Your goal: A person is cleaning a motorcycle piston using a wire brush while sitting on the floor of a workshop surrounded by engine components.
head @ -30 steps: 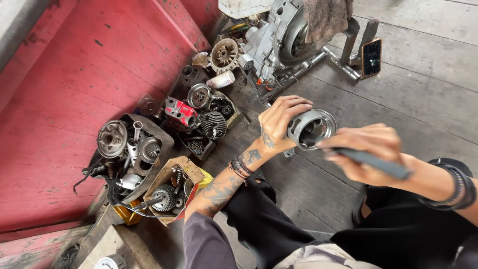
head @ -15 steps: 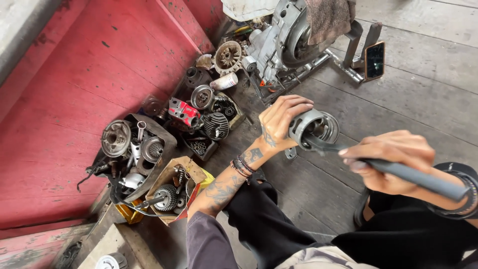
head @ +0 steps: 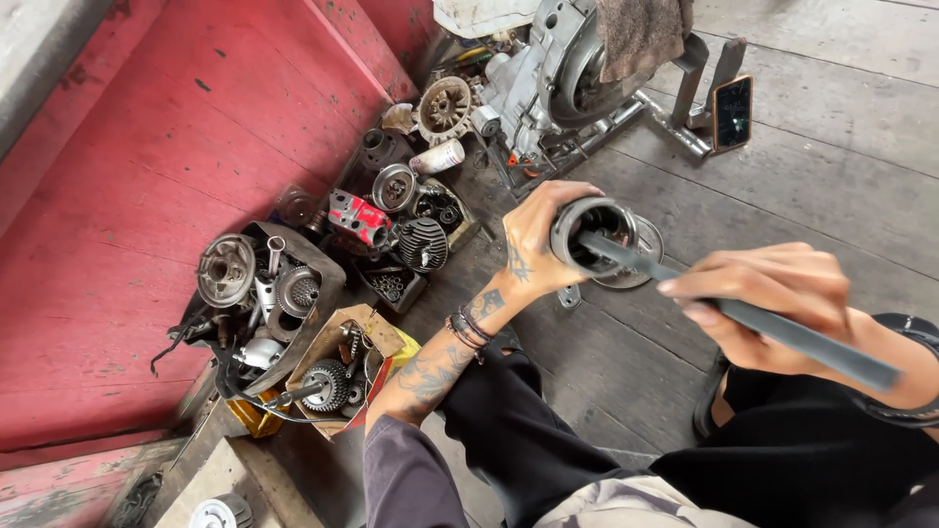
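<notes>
While the left hand [head: 536, 244] wraps around a metal cylinder [head: 593, 233] above the plank floor [head: 841, 186], the right hand [head: 768, 303] pinches a long grey file [head: 743, 315], its length running toward ten o'clock into the cylinder's open mouth

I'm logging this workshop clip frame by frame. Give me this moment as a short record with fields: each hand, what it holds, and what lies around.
left hand: wrapped around a round metal cylinder part, held above the wooden floor
right hand: grips a long grey tool, its tip inside the cylinder's opening
under the part: a flat metal disc
left of hands: cardboard box of gears, loose engine parts against a red wall
top: engine on a stand, a cloth over it
</notes>
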